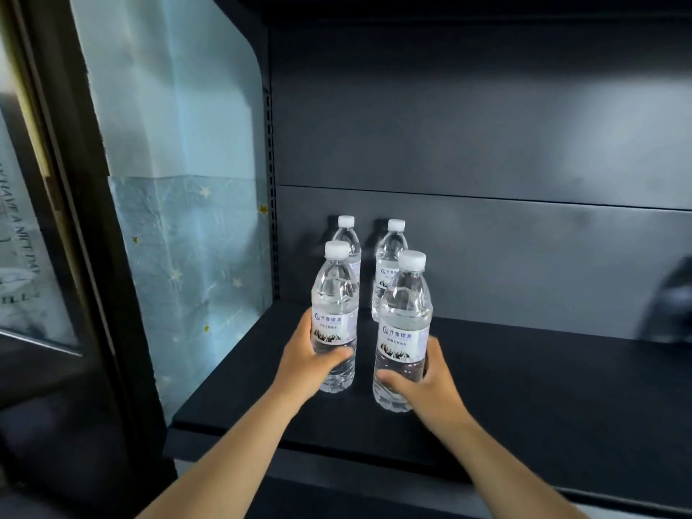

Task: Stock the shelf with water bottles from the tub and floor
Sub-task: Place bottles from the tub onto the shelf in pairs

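Note:
Two clear water bottles with white caps stand upright at the back left of the dark shelf point(543, 383): one on the left point(349, 239) and one on the right point(389, 267). In front of them, my left hand point(305, 363) grips a third bottle point(334, 305) round its lower half. My right hand point(430, 383) grips a fourth bottle point(404, 324) the same way. Both held bottles are upright, at or just above the shelf board. The tub and floor are out of view.
The shelf's grey back panel point(486, 256) rises behind the bottles. A perforated upright point(272, 204) bounds the shelf on the left, with a light blue starred sheet point(187, 256) beyond it. A dark blurred object point(670, 305) sits at the far right.

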`<state>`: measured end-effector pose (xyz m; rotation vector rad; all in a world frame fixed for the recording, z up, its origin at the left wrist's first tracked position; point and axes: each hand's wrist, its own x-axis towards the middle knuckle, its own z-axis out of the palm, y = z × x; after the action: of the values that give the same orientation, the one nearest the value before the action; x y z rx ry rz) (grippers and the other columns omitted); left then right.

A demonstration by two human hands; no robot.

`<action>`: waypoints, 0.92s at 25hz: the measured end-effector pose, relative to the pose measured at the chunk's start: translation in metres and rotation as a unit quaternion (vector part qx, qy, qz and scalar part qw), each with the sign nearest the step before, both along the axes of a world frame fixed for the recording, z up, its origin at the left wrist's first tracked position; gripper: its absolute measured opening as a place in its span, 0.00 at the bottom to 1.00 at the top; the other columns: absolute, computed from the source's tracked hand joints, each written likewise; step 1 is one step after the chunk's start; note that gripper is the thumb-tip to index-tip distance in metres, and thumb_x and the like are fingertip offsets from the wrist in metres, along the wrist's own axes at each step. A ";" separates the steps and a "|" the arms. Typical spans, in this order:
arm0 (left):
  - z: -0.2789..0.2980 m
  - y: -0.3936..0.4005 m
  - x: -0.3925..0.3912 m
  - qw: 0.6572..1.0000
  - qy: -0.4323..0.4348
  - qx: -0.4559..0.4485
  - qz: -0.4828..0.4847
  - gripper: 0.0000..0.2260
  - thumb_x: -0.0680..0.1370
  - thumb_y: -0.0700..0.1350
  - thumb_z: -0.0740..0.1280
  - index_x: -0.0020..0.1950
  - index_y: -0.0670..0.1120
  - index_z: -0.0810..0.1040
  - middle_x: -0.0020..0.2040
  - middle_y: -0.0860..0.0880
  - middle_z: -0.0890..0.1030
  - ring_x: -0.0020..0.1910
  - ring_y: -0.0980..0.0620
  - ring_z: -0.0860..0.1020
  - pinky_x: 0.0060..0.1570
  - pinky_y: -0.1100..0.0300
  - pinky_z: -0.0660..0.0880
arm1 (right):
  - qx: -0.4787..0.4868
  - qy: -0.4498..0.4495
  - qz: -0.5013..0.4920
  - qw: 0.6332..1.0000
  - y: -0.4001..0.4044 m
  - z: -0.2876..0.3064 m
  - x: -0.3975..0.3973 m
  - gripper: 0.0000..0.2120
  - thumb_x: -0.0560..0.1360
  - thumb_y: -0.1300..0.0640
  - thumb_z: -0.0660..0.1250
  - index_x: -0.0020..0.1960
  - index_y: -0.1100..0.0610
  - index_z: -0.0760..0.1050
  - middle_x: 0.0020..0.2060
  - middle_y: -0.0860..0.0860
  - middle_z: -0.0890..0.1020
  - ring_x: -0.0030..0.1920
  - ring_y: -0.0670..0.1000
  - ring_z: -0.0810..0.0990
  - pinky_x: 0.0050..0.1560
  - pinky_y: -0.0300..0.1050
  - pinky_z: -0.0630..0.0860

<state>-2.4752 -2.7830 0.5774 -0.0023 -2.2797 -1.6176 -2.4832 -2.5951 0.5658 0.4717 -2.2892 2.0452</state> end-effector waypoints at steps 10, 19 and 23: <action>-0.036 0.009 -0.092 0.993 0.037 0.001 0.109 0.32 0.70 0.41 0.73 0.71 0.51 0.64 0.60 0.50 0.70 0.56 0.56 0.72 0.53 0.65 0.66 | 0.024 -0.003 -0.108 0.994 -0.026 -0.026 -0.098 0.27 0.71 0.56 0.73 0.62 0.49 0.61 0.55 0.47 0.76 0.53 0.42 0.77 0.51 0.39 0.75; -0.052 0.002 -0.123 0.995 0.006 -0.031 0.097 0.35 0.73 0.42 0.70 0.75 0.53 0.56 0.69 0.53 0.69 0.68 0.53 0.68 0.67 0.54 0.66 | 0.089 0.027 -0.127 0.987 -0.037 -0.028 -0.123 0.30 0.74 0.53 0.68 0.71 0.47 0.58 0.63 0.44 0.71 0.63 0.46 0.72 0.61 0.43 0.70; -0.054 0.003 -0.126 0.995 -0.004 -0.038 0.097 0.36 0.75 0.42 0.69 0.76 0.52 0.53 0.72 0.52 0.67 0.70 0.52 0.67 0.69 0.54 0.65 | 0.135 0.022 -0.133 0.982 -0.040 -0.029 -0.125 0.33 0.77 0.51 0.64 0.76 0.51 0.49 0.70 0.48 0.64 0.69 0.49 0.67 0.65 0.45 0.67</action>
<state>-2.6008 -2.7803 0.5232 0.2006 -2.2676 -1.4351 -2.6086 -2.6350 0.5364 0.1996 -2.4579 1.5989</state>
